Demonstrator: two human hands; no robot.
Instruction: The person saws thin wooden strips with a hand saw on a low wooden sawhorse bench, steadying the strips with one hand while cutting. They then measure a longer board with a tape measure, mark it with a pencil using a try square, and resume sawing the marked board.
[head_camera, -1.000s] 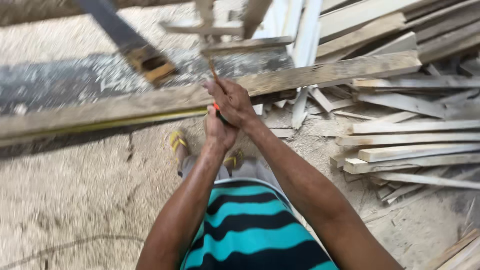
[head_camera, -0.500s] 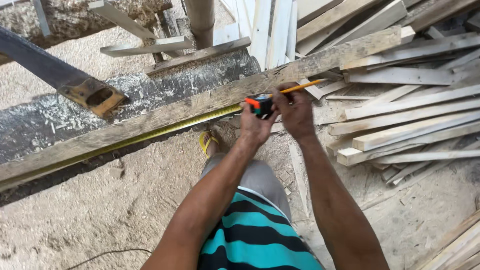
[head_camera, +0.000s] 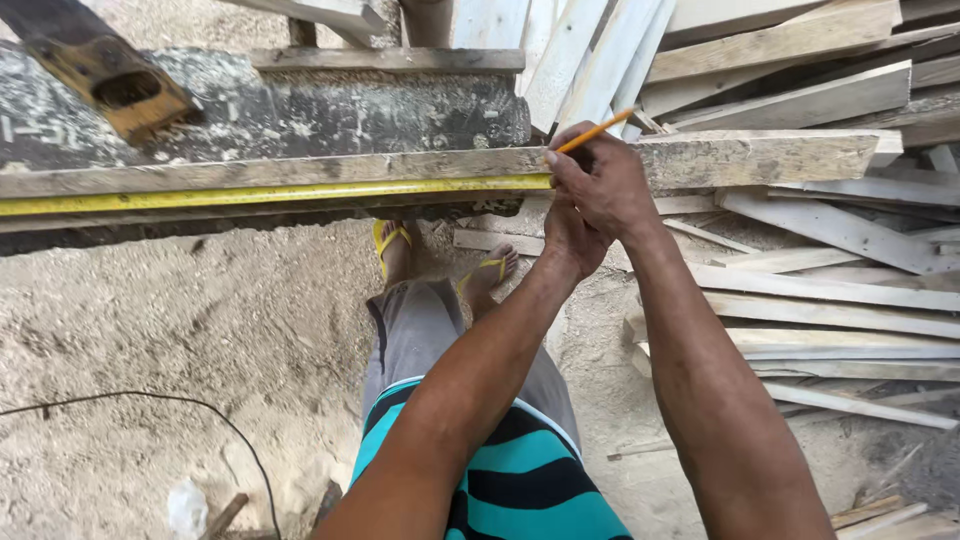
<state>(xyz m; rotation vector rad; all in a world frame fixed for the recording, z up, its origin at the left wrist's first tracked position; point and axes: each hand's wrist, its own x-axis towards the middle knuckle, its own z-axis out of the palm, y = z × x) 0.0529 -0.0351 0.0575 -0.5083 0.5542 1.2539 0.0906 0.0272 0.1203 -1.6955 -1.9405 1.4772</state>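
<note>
A long weathered wooden plank (head_camera: 300, 168) lies across in front of me, level with my hands. A yellow tape measure blade (head_camera: 250, 194) runs along its near face from the left edge up to my hands. My right hand (head_camera: 608, 188) rests on the plank and grips an orange pencil (head_camera: 597, 131), its tip at the plank's top edge by my thumb. My left hand (head_camera: 568, 243) sits just under the right, closed against the end of the tape; the tape's case is hidden.
A heap of loose pale boards (head_camera: 830, 290) lies to the right and behind. A dark stained block (head_camera: 300, 105) stands behind the plank. Sawdust floor (head_camera: 180, 340), a thin black cable (head_camera: 150, 400), and my feet in yellow sandals (head_camera: 390, 245) are below.
My hands have shifted along the plank and the tape blade now stretches further left. The right hand now presses the pencil to the plank's top edge. The tape's case went out of sight.
</note>
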